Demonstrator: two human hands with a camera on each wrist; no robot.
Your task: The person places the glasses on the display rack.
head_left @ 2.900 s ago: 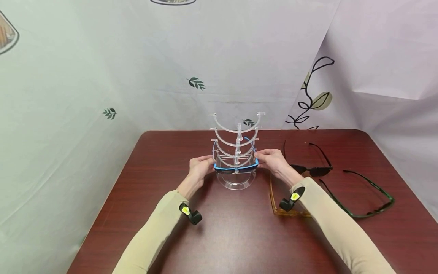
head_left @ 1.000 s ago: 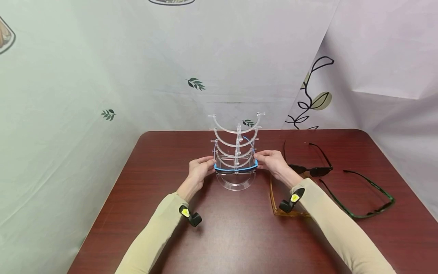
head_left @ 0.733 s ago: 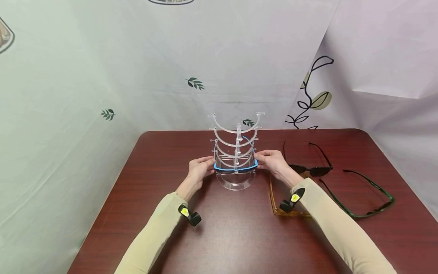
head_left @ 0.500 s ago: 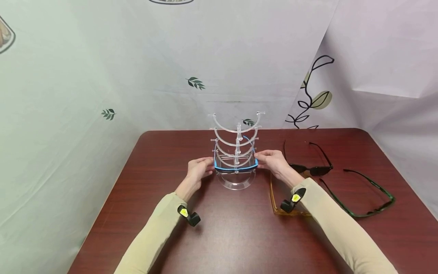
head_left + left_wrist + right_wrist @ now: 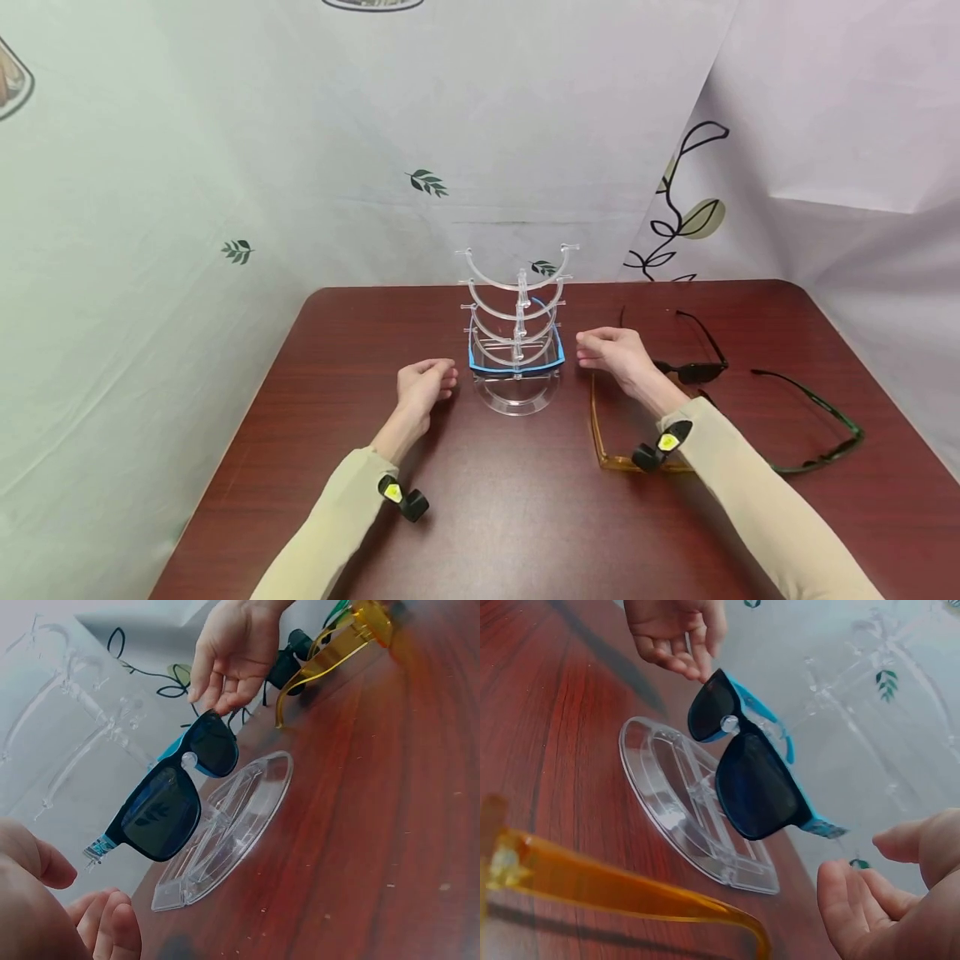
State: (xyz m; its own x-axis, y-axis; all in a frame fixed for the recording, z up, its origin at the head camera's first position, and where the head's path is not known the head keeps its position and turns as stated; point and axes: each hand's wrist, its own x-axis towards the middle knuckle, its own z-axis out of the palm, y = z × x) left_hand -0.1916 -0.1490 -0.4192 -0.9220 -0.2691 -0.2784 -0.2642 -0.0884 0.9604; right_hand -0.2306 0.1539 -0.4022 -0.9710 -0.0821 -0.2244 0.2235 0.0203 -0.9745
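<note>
Blue-and-black sunglasses [image 5: 161, 814] sit on the lowest tier of a clear plastic eyewear display stand [image 5: 519, 317], their lenses facing me. My left hand [image 5: 424, 385] is a short way left of them, fingers loosely bent, with a gap between thumb and fingers in the left wrist view. On the other side my right hand [image 5: 613, 354] hovers just off the right end of the frame, also holding nothing. Both wrist views show the sunglasses untouched, resting on the stand above its clear curved base [image 5: 682, 802].
To the right lie black sunglasses [image 5: 693, 372], amber-framed glasses [image 5: 600, 442] under my right forearm, and green-framed glasses [image 5: 832, 454] partly hidden by the sleeve. The upper tiers of the stand hold no glasses. A printed cloth backdrop [image 5: 360, 150] rises behind the brown table [image 5: 480, 517].
Both hands have let go of the blue-and-black sunglasses. The left hand has drawn back left and toward me, the right hand outward to the right. The sunglasses stay on the stand.
</note>
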